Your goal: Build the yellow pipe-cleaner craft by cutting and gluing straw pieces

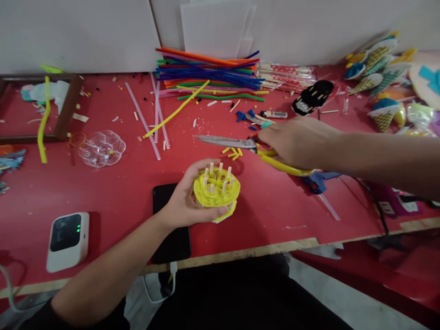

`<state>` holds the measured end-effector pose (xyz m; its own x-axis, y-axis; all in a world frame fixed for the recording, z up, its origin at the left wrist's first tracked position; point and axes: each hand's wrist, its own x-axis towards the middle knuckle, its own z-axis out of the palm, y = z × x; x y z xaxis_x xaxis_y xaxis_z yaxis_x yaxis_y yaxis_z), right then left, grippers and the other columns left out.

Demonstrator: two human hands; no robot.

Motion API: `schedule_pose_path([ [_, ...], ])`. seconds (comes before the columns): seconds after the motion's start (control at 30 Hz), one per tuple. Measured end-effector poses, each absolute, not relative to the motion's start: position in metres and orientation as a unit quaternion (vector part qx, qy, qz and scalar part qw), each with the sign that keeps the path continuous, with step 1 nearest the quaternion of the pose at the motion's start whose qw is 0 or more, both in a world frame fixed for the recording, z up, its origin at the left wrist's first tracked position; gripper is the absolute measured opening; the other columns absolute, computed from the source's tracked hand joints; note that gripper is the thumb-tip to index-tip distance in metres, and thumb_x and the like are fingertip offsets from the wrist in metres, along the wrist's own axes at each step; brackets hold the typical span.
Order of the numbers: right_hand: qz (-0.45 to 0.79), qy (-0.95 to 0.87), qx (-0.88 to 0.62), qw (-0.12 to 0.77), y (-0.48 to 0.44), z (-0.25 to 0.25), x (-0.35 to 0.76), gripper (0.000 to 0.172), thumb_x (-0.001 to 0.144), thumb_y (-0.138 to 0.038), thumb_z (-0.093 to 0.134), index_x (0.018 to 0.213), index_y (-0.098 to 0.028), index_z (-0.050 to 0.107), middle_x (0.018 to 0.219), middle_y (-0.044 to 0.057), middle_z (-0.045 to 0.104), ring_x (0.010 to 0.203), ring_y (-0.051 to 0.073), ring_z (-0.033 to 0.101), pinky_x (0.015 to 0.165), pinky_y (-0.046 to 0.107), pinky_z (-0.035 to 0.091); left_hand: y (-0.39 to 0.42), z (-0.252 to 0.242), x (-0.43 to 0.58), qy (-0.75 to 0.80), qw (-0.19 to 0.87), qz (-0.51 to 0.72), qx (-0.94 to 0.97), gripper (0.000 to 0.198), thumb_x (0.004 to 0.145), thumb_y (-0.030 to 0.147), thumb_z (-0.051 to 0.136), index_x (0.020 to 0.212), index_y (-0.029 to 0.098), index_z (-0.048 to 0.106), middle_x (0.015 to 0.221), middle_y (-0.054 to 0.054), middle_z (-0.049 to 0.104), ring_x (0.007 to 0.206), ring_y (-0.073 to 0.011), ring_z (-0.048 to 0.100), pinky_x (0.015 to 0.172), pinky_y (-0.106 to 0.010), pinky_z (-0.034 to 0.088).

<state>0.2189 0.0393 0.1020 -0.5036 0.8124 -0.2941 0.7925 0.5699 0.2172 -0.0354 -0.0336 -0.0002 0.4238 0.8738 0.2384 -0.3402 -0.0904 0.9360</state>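
My left hand is wrapped round a round yellow craft piece with several short pale wooden pegs standing up in a ring on its top. Its underside is partly hidden by my fingers and thumb. To the right, my right hand is closed on yellow-handled scissors, whose blades point left over the table. Just below the blades lie several cut yellow bits. Beneath my left wrist is a black phone with a white cable plugged in.
Colourful pipe cleaners are heaped at the back. A clear flower-shaped tray, a wooden frame and a white device are on the left. A blue glue gun, a black craft piece and cone-shaped crafts lie right.
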Motion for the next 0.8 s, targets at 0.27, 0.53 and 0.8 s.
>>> schedule_pose_path([
  [0.27, 0.011, 0.839, 0.497, 0.223, 0.038, 0.108, 0.234, 0.012, 0.092, -0.02, 0.055, 0.103, -0.019, 0.06, 0.094, 0.01, 0.068, 0.083, 0.024, 0.064, 0.062, 0.031, 0.033, -0.032, -0.003, -0.041, 0.221, 0.673, 0.466, 0.53, 0.067, 0.069, 0.019, 0.096, 0.123, 0.03, 0.058, 0.13, -0.005, 0.064, 0.117, -0.0204, 0.069, 0.094, -0.028, 0.061],
  [0.53, -0.057, 0.87, 0.473, 0.125, 0.02, 0.098, 0.254, 0.014, 0.093, -0.037, 0.045, 0.089, -0.025, 0.05, 0.076, 0.004, 0.057, 0.064, 0.021, 0.053, 0.059, 0.032, 0.035, -0.032, 0.001, -0.047, 0.216, 0.715, 0.458, 0.481, 0.065, 0.077, 0.037, 0.093, 0.137, 0.033, 0.069, 0.136, -0.006, 0.073, 0.12, -0.0241, 0.074, 0.097, -0.029, 0.063],
  [0.8, -0.089, 0.828, 0.511, 0.215, 0.007, 0.122, 0.241, 0.014, 0.088, -0.038, 0.048, 0.091, -0.025, 0.047, 0.082, 0.007, 0.061, 0.067, 0.022, 0.056, 0.06, 0.033, 0.037, -0.031, -0.003, -0.042, 0.242, 0.735, 0.478, 0.416, 0.053, 0.076, 0.028, 0.089, 0.126, 0.036, 0.075, 0.128, 0.001, 0.079, 0.111, -0.0233, 0.079, 0.091, -0.029, 0.067],
])
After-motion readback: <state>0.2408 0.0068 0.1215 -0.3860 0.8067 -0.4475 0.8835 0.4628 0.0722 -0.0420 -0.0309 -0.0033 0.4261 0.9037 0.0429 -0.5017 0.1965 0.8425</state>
